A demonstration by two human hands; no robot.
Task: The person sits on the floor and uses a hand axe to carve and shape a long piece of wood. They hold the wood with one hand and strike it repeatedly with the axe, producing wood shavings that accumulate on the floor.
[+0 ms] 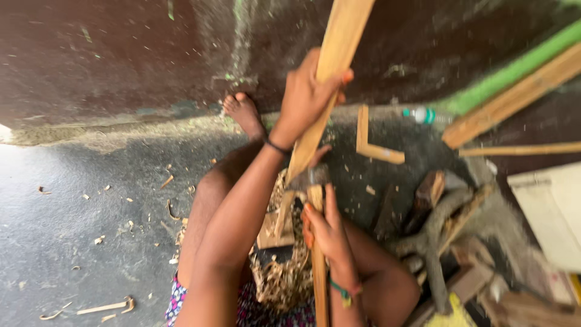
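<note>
The left hand [308,97] is wrapped around a long pale wooden plank [330,79], fingers curled over its far edge. The plank stands tilted, its upper end running out of the top of the view and its lower end coming down between the person's legs, onto a small wooden block [277,227]. The right hand [327,233] is closed on the wooden handle [318,266] of a tool held upright beside the block; its dark head [310,177] sits just by the plank's lower end, too blurred to identify. Under both lies a heap of curled wood shavings [284,278]. The person sits on a dark grey floor [72,200], the bare left foot [244,112] stretched toward a dark wall. To the right lie an L-shaped wooden piece [372,142], a plastic bottle [423,115], a green board [514,69] and a pile of rough logs and offcuts [442,230].
</note>
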